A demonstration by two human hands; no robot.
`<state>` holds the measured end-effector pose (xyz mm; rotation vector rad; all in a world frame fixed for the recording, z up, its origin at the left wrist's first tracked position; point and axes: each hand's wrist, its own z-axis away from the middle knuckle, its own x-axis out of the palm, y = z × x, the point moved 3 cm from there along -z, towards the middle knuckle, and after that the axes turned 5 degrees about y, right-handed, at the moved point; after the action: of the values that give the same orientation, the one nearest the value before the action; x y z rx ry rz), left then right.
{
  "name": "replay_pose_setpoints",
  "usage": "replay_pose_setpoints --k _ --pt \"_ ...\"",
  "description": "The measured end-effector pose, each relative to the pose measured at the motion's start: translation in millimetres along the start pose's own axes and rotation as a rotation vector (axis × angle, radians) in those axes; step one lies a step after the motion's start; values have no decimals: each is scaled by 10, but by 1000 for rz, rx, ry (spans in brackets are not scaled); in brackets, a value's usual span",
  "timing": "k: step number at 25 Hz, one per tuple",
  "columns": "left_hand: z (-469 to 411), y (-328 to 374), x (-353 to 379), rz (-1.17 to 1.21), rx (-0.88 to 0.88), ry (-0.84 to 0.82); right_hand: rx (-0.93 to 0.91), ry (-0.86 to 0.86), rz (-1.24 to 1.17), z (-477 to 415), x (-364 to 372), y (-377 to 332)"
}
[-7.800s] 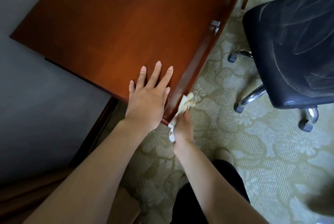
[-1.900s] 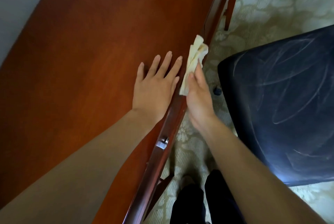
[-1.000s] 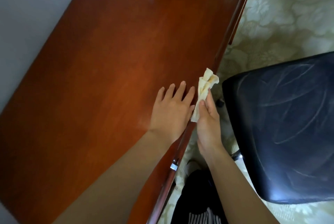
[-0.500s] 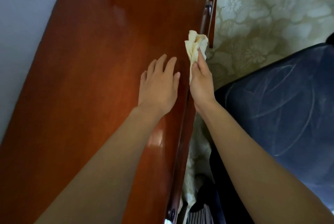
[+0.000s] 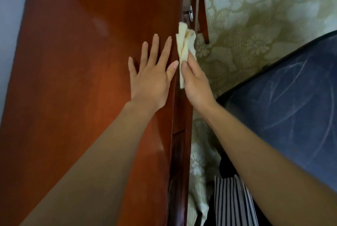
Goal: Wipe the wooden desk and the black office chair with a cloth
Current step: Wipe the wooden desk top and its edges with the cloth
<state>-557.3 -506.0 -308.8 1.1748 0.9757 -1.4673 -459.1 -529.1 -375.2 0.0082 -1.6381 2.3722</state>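
The reddish-brown wooden desk (image 5: 87, 83) fills the left half of the head view. My left hand (image 5: 153, 72) lies flat on its top with straight, spread fingers, close to the front edge. My right hand (image 5: 196, 81) holds a crumpled cream cloth (image 5: 184, 43) pinched between thumb and fingers and presses it against the desk's front edge. The black office chair's seat (image 5: 291, 101), marked with pale smear lines, sits at the right, apart from both hands.
A metal drawer handle (image 5: 190, 12) sticks out of the desk front just beyond the cloth, with a desk leg (image 5: 203, 21) beside it. A grey wall (image 5: 11, 15) borders the desk on the left. Patterned green carpet (image 5: 255, 15) lies between desk and chair.
Over the earlier frames both hands have travelled along the desk's front edge, the cloth sliding with my right hand. The cloth is now close to a drawer handle. The chair seat has shifted rightward in view.
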Motion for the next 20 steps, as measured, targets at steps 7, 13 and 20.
replay_pose_setpoints --k 7,13,20 --pt "-8 17 -5 -2 9 14 23 -90 -144 1104 89 381" --pt "-20 3 -7 -42 21 45 44 -24 -157 1392 159 582" --pt "-22 -9 33 -45 11 75 176 149 -150 352 187 606"
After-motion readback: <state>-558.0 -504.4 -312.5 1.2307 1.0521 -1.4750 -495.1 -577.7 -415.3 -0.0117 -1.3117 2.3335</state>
